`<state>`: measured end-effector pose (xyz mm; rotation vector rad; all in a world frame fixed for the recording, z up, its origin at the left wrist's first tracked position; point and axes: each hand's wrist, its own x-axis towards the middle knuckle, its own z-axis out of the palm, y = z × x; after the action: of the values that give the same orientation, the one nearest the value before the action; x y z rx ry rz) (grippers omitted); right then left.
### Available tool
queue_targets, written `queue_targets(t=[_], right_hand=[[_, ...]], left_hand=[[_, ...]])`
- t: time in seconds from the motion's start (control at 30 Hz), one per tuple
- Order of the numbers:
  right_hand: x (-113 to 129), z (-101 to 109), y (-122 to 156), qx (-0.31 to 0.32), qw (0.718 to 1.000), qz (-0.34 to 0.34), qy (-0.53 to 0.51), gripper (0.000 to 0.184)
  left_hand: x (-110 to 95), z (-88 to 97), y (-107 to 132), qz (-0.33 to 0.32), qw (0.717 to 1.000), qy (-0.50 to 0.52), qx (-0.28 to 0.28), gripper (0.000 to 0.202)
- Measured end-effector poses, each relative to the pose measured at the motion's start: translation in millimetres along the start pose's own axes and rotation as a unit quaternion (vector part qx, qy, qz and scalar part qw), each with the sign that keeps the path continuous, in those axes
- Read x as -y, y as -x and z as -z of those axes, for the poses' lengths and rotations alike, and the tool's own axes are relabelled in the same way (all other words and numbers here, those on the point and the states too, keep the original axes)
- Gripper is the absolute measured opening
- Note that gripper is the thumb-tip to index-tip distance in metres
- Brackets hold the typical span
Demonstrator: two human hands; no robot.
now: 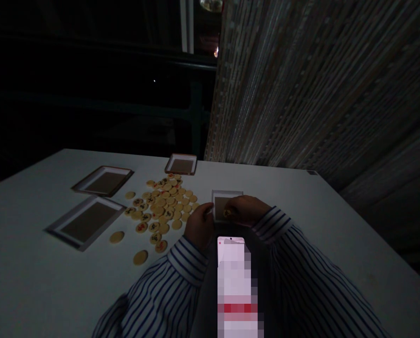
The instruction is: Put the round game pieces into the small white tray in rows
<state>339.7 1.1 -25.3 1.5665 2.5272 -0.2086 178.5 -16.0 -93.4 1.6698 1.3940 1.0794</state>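
Observation:
A heap of round cream game discs (165, 199) with black and red marks lies on the white table (37, 277). My left hand (199, 226) rests beside the heap, fingers curled against the left edge of a small open box (227, 199). My right hand (247, 210) reaches over that box with its fingers pinched on one cream disc (227, 213). Both arms wear blue-striped sleeves.
Two large shallow trays (86, 223) (104, 180) lie at the left and a smaller tray (180, 164) stands behind the heap. A lit phone (232, 263) sits upright close to me. A ribbed wall (318, 94) rises at the right. The room is dark.

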Motion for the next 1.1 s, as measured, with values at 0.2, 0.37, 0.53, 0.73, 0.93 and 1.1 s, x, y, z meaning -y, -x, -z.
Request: queue_targets(t=[0.2,0.37,0.53,0.73,0.93,1.1], right_hand=[[-0.9,-4.8,-2.8,0.002,1.0,0.016,0.007,0.027],[1.5,-1.9,-2.7,0.004,1.0,0.017,0.003,0.028],[5.0,1.3,-2.0,0.012,1.0,0.004,0.014,0.028],[4.1,1.9,-0.8,0.008,1.0,0.008,0.023,0.028],[2.1,2.5,-1.6,-0.001,0.999,0.022,0.023,0.026],[1.9,2.8,0.5,-0.006,0.999,0.047,0.01,0.023]], left_hand=[[-2.0,-0.3,0.4,0.002,1.0,-0.007,0.005,0.029],[-5.9,1.4,1.4,-0.003,1.0,-0.03,0.003,0.031],[-7.4,1.7,1.4,-0.003,0.999,-0.038,0.001,0.032],[-5.3,0.6,1.5,-0.006,0.999,-0.036,-0.005,0.032],[-3.5,0.1,1.2,-0.007,1.0,-0.029,-0.003,0.031],[-2.7,-0.4,1.1,-0.015,1.0,-0.026,-0.009,0.03]])
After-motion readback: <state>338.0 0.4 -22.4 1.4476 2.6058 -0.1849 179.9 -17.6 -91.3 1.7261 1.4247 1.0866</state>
